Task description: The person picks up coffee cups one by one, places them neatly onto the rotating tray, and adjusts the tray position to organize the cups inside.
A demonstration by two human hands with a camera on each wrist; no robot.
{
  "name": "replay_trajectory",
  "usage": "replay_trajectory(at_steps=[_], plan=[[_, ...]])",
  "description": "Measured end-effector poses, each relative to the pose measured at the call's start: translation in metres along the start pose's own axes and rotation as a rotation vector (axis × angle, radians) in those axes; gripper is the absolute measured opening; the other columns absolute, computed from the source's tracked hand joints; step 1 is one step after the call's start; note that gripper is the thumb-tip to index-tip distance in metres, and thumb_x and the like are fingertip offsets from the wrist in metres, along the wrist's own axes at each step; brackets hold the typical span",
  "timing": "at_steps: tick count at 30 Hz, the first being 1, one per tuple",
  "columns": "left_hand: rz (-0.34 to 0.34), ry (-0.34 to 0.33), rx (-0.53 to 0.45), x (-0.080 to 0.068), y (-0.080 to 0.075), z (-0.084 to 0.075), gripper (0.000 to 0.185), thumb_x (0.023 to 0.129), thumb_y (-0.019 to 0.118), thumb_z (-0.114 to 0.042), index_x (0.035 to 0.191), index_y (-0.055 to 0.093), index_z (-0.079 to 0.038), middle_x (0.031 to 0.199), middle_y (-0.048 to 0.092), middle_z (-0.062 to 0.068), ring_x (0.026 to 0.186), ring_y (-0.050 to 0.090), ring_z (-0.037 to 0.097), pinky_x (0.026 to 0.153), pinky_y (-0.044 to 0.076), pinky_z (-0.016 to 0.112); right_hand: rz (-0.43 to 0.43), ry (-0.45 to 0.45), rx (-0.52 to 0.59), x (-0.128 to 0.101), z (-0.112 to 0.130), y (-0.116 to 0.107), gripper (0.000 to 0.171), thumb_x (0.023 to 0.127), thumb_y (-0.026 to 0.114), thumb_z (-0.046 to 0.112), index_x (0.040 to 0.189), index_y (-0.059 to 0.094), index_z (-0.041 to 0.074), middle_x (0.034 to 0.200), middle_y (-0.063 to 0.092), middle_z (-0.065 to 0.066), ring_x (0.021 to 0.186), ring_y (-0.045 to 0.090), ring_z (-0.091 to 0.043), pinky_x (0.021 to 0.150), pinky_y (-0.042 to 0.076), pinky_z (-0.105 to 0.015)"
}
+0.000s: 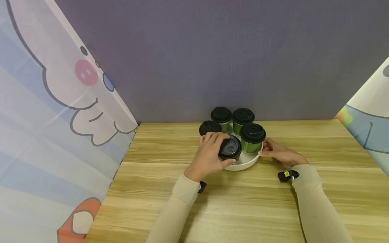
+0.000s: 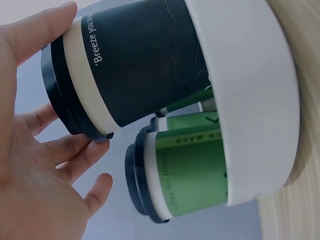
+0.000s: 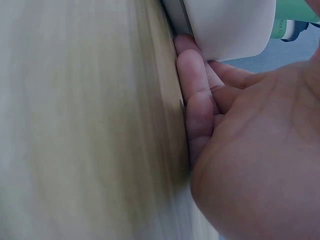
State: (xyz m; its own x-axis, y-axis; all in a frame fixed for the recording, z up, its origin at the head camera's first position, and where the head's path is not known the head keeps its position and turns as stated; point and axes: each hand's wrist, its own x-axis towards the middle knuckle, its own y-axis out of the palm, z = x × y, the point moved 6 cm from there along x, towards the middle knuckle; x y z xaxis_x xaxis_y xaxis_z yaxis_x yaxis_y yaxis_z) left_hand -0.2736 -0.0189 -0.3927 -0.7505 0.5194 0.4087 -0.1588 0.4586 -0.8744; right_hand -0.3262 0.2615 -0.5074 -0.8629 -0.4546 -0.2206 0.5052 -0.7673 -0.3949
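A round white tray (image 1: 247, 165) with a raised rim holds several lidded paper coffee cups. My left hand (image 1: 209, 153) grips the front cup, a dark paper cup (image 2: 145, 60) with a black lid, around its lid; the cup stands in the tray. Green paper cups (image 2: 192, 175) with black lids are behind and beside it. One green cup (image 1: 251, 146) stands on the right side, close to my right hand (image 1: 279, 153). That hand holds the tray's right edge, its thumb at the rim and fingers tucked low against the underside (image 3: 230, 30).
The wooden table (image 1: 243, 209) runs up to a grey-purple panel (image 1: 228, 60) just behind the cups. Cartoon-printed curtains (image 1: 54, 135) hang at the left and right. A small black wrist device (image 1: 287, 175) sits at the right cuff.
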Motion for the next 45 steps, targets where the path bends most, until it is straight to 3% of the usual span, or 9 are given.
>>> replay_trajectory(at_steps=[12, 24, 45], plan=[[0.042, -0.014, 0.088, 0.000, 0.015, -0.003, 0.072, 0.085, 0.078, -0.058, 0.142, 0.052, -0.023, 0.147, 0.052, 0.003, 0.128, 0.045, 0.023, 0.107, 0.035, 0.048, 0.000, -0.001, 0.001, 0.002, 0.001, 0.002, 0.072, 0.102, 0.064, 0.025, 0.154, 0.022, -0.002, 0.125, 0.047, -0.020, 0.107, 0.050, -0.021, 0.088, 0.045, -0.023], [0.070, -0.026, 0.098, 0.000, 0.020, -0.004, 0.066, 0.095, 0.066, -0.056, 0.152, 0.048, -0.027, 0.160, 0.042, 0.009, 0.135, 0.041, 0.027, 0.106, 0.036, 0.048, -0.006, -0.014, 0.026, 0.001, 0.002, 0.002, 0.070, 0.102, 0.063, 0.023, 0.152, 0.023, -0.004, 0.123, 0.048, -0.020, 0.104, 0.051, -0.017, 0.087, 0.046, -0.023], [0.030, -0.042, 0.076, -0.001, 0.020, -0.003, 0.066, 0.093, 0.069, -0.056, 0.149, 0.051, -0.024, 0.156, 0.045, 0.009, 0.132, 0.042, 0.027, 0.103, 0.036, 0.049, 0.012, -0.004, -0.001, 0.000, -0.001, 0.001, 0.073, 0.103, 0.062, 0.025, 0.156, 0.019, -0.001, 0.130, 0.048, -0.022, 0.109, 0.052, -0.020, 0.089, 0.047, -0.025]])
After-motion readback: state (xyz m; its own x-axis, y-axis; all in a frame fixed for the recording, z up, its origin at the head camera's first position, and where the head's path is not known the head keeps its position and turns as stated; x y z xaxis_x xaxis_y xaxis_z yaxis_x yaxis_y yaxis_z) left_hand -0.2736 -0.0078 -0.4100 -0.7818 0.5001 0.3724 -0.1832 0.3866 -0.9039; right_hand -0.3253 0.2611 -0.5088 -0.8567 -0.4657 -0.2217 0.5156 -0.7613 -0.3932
